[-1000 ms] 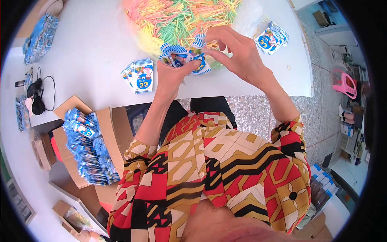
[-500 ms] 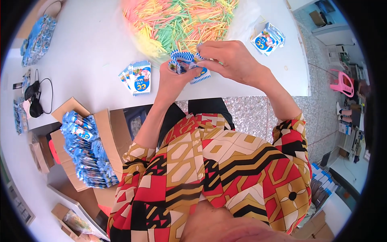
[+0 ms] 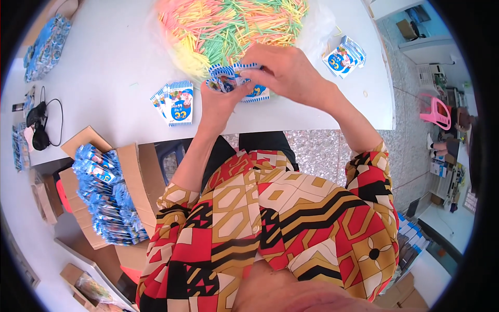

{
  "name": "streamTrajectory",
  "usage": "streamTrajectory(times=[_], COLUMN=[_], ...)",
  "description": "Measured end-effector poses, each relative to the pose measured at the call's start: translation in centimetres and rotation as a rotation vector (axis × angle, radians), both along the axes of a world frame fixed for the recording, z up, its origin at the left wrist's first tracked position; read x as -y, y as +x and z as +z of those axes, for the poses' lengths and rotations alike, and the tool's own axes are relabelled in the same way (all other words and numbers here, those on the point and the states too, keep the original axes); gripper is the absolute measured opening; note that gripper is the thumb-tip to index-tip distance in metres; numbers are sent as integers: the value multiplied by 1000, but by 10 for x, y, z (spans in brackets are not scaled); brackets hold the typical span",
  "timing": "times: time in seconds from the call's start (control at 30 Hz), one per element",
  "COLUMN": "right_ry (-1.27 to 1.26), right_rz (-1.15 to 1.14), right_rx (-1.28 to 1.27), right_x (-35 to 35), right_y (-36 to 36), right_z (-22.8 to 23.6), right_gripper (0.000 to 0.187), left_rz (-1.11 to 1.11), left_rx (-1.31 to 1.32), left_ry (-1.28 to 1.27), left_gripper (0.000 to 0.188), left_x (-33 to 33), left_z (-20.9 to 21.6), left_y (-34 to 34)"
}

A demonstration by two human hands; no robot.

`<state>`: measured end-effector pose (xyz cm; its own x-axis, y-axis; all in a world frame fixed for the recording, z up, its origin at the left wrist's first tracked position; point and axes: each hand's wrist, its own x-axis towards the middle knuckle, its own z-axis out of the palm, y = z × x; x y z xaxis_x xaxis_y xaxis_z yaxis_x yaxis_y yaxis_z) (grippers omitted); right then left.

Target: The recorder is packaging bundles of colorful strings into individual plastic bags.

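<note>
Over the table's front part, my left hand is closed round the lower side of some blue-and-white striped packets, thumb pressed across them. My right hand bends over their right side with its fingers at the striped top edge; its fingertips are partly hidden. Just beyond both hands lies a heap of thin pink, yellow and green sticks on clear plastic. A small fanned stack of similar packets rests left of my left hand. Another stack lies to the right of the heap.
Below the table's left edge stands an open cardboard box full of blue packets. More bundled packets lie at the table's far left, near a black object with a cord. A pink plastic stool stands on the floor at right.
The held packets have shifted slightly left and now spread wider. My right hand has moved a little left and up, its fingers curling over the top edge.
</note>
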<state>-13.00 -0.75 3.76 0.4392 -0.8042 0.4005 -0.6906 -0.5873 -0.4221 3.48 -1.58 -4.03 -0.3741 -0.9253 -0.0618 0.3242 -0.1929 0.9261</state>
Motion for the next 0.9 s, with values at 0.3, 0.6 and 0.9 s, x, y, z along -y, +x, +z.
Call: streamTrajectory(times=[0.3,0.6,0.9], right_ry=[523,34,242], right_rz=[-199,-180,-73], right_rx=[614,-229,-482], right_x=[45,110,139], right_y=[-54,-102,-106], right_z=[23,-48,-61], right_gripper=[18,14,10], left_rz=[-1,29,27], left_rx=[-126,-39,-71], left_ry=[40,75,57], left_gripper=[27,26,27], left_x=[6,1,0], left_z=[-3,0,6], left_y=[0,8,8])
